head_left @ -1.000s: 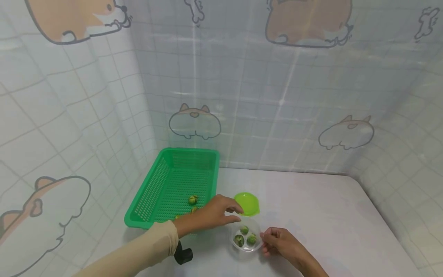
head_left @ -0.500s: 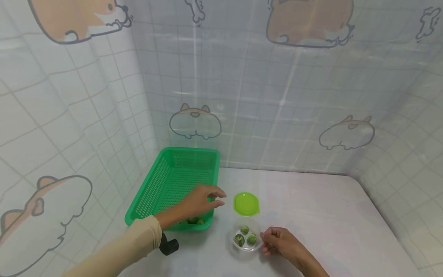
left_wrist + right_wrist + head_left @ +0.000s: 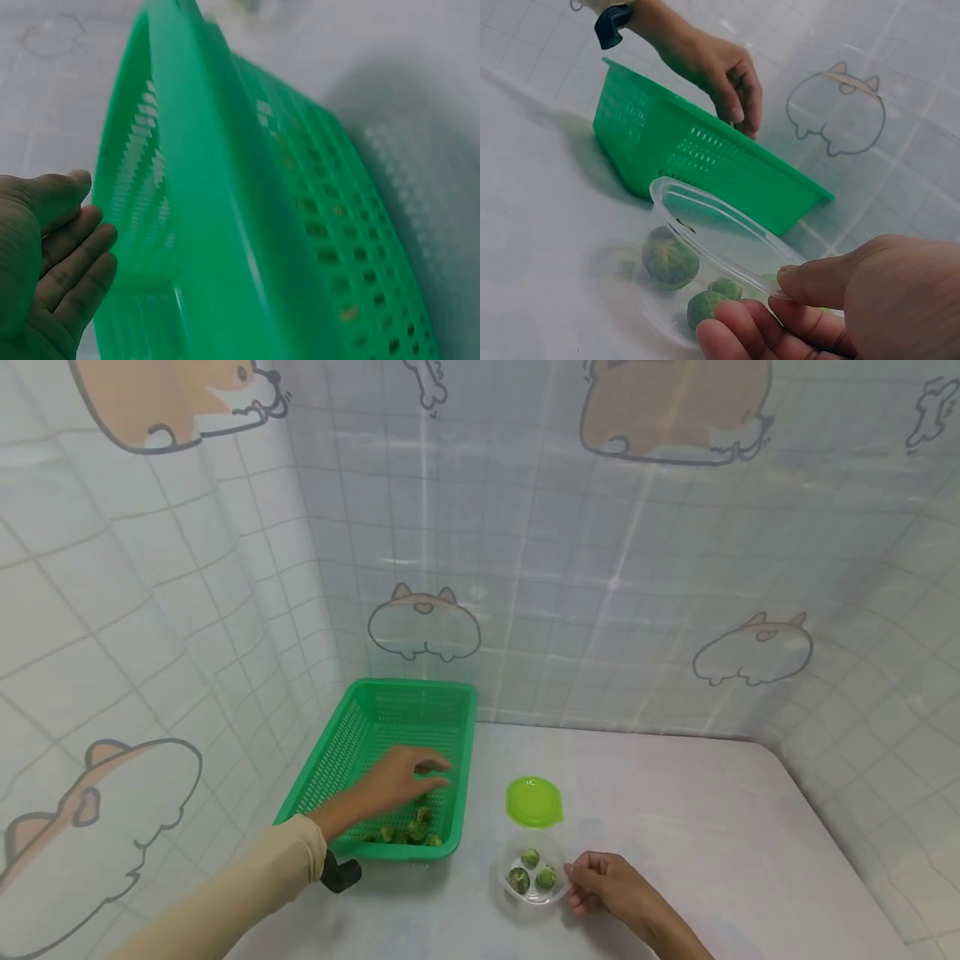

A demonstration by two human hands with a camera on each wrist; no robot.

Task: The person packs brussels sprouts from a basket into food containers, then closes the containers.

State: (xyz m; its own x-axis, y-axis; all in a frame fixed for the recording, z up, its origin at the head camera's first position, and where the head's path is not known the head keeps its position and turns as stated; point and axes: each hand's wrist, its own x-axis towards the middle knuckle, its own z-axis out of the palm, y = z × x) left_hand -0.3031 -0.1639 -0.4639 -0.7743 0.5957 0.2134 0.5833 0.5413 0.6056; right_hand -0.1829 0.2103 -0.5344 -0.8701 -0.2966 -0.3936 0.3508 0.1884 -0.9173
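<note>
My left hand (image 3: 397, 777) is over the green plastic basket (image 3: 463, 760), fingers loosely bent and nothing between them. Below it, several Brussels sprouts (image 3: 417, 831) lie at the basket's near end. In the left wrist view, the fingers (image 3: 82, 277) are apart from the basket's rim. My right hand (image 3: 611, 887) pinches the rim of a clear plastic bowl (image 3: 727, 236) between thumb and fingers. Inside the bowl are three Brussels sprouts, one of them a larger sprout (image 3: 670, 259). The bowl stands on the white table.
A bright green lid (image 3: 534, 802) lies on the table (image 3: 660, 802) just behind the bowl. Tiled-pattern curtains (image 3: 600, 568) with cartoon dogs close off the back and both sides. A black device (image 3: 341, 872) is strapped at my left wrist.
My left hand has moved left from above the bowl to over the basket, uncovering the sprouts there. The right hand keeps its pinch on the bowl in the same place.
</note>
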